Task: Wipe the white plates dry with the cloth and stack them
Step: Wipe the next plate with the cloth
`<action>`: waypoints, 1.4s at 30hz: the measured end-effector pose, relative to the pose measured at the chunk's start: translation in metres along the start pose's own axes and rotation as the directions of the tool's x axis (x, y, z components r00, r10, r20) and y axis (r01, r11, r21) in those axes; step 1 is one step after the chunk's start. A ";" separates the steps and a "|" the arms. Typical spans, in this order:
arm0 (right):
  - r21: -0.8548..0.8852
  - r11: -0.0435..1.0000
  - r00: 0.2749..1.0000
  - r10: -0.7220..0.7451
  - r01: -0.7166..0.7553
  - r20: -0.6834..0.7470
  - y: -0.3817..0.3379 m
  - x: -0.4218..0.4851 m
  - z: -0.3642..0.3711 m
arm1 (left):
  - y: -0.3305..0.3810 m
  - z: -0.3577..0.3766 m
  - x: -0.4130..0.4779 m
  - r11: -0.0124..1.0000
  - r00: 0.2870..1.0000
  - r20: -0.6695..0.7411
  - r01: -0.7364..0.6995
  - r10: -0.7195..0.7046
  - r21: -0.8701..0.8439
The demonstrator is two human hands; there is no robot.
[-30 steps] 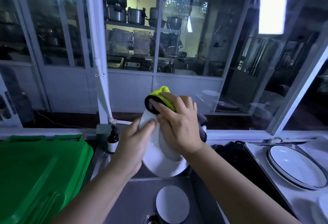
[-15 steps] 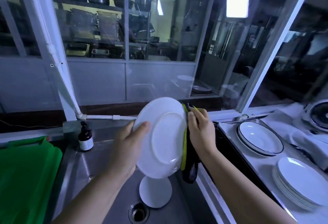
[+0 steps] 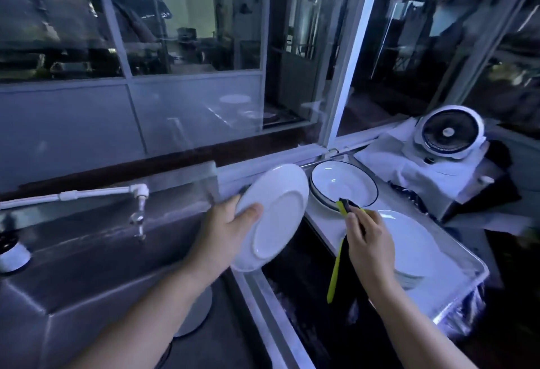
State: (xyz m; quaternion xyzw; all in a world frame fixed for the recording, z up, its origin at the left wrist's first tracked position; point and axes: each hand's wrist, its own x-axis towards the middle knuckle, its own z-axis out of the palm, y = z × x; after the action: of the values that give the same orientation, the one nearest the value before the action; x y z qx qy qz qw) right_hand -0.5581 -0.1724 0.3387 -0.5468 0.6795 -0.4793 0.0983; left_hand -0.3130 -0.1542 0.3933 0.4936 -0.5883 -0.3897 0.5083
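One hand only on the white plate (image 3: 274, 216)
Left hand (image 3: 225, 231) clamps its rim, thumb on the underside, plate tilted above the sink (image 3: 87, 266) edge; right hand (image 3: 368, 240) pinches the cloth (image 3: 336, 269), dangling clear of it; the stack (image 3: 409, 240) sits just right; a damp rim could slip that lone grip and chip on steel; no writing legible.
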 end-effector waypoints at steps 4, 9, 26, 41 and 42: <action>0.012 0.991 0.988 0.137 -0.137 -0.075 0.083 0.036 -0.056 | -0.008 0.102 0.029 0.986 0.987 0.155 -0.062 0.038 0.156; -0.012 0.983 0.967 0.177 -0.183 -0.182 0.163 0.068 -0.114 | -0.016 0.211 0.058 0.870 0.923 0.327 -0.321 0.200 0.374; 0.056 0.911 0.872 0.407 -0.408 -0.271 0.261 0.078 -0.168 | -0.094 0.374 0.090 0.188 0.449 0.771 -0.893 0.451 0.409; 0.038 0.898 0.870 0.435 -0.439 -0.233 0.283 0.074 -0.156 | -0.135 0.400 0.087 0.127 0.425 0.850 -0.905 0.312 0.406; 0.033 0.898 0.872 0.434 -0.439 -0.227 0.283 0.075 -0.154 | -0.133 0.400 0.085 0.144 0.433 0.855 -0.901 0.286 0.409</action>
State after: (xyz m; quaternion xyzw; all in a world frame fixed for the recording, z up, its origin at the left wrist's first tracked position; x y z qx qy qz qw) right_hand -0.8719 -0.1677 0.2333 -0.3215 0.7968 -0.4975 0.1198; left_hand -0.6813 -0.2826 0.2117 0.2149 -0.9685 0.0862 0.0911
